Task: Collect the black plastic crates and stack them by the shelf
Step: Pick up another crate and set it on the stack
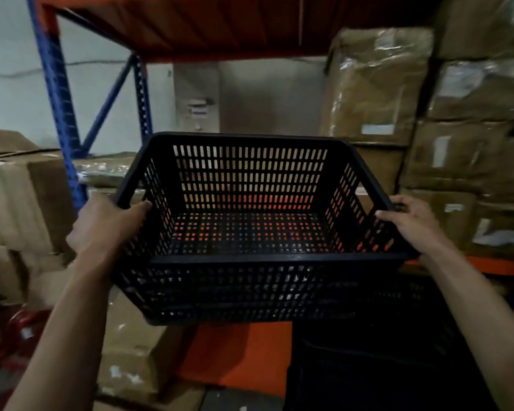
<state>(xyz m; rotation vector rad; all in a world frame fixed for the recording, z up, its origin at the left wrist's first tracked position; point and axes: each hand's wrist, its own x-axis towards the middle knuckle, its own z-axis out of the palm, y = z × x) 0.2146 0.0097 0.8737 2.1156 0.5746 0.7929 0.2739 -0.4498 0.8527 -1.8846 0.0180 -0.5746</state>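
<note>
crate (pixel 250 232): centre, held up before shelf (pixel 220 31) | left hand (pixel 104 226): grip clamped on rim at 9 o'clock | right hand (pixel 413 222): grip clamped on rim at 3 o'clock | boxes (pixel 377 84): 1 o'clock

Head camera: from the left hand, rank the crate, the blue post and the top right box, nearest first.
From the left hand:
1. Crate, gripped at its left rim.
2. Blue post, just behind, upper left.
3. Top right box, far across on the shelf.
</note>
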